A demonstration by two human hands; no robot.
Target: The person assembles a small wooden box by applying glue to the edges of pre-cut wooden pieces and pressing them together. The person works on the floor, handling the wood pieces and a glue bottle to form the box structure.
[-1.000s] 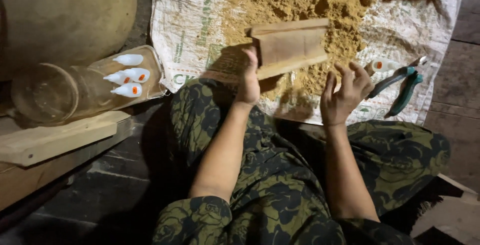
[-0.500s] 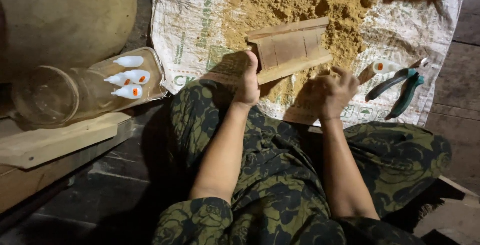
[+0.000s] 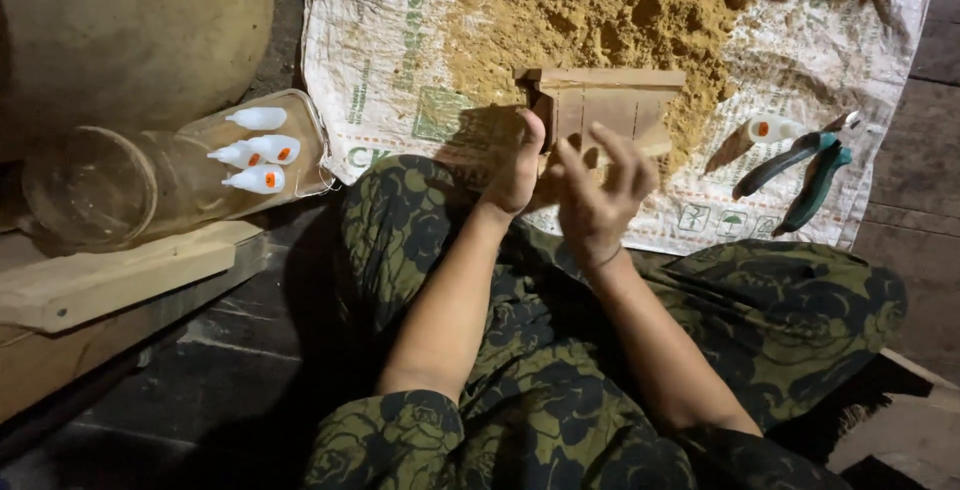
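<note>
Right hand (image 3: 600, 190): now lifting off the sack to 5 o'clock of the wooden box (image 3: 605, 110), grip released, fingers spread. Left hand (image 3: 520, 165): grasping the box's near-left corner, partly hiding it. Box sitting at the sawdust pile's (image 3: 600, 10) edge.
</note>
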